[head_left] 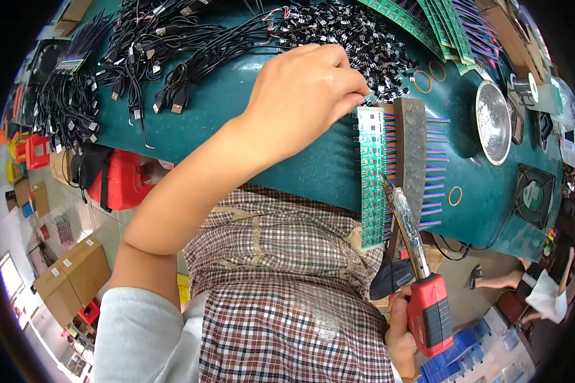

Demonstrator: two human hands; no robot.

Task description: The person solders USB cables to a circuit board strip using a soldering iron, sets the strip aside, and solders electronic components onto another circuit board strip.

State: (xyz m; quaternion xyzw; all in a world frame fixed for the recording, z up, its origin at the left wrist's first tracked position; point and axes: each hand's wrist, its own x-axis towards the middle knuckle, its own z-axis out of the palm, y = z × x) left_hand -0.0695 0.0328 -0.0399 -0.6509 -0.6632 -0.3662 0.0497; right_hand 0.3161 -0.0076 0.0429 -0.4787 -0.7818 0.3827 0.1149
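Observation:
My left hand [310, 86] reaches over the table, thumb and fingers pinched together beside a heap of small black-and-white connectors [380, 60]. Whatever is between its fingertips is too small to make out. Just below them lies a long green circuit board panel [372, 182], with rows of thin coloured wires [436, 169] running out to its right. A dark grey bar [410, 153] rests across those wires. In my right hand [399, 335] is a red-and-black soldering iron [431, 313], its metal shaft pointing up and its tip at the panel's right edge.
Bundles of black USB cables [179, 76] cover the table's far left. More green panels [421, 25] are stacked far right. A metal bowl [494, 121], rubber bands [455, 196] and a small black fan [533, 196] lie to the right. A red stool [131, 182] stands left below the table.

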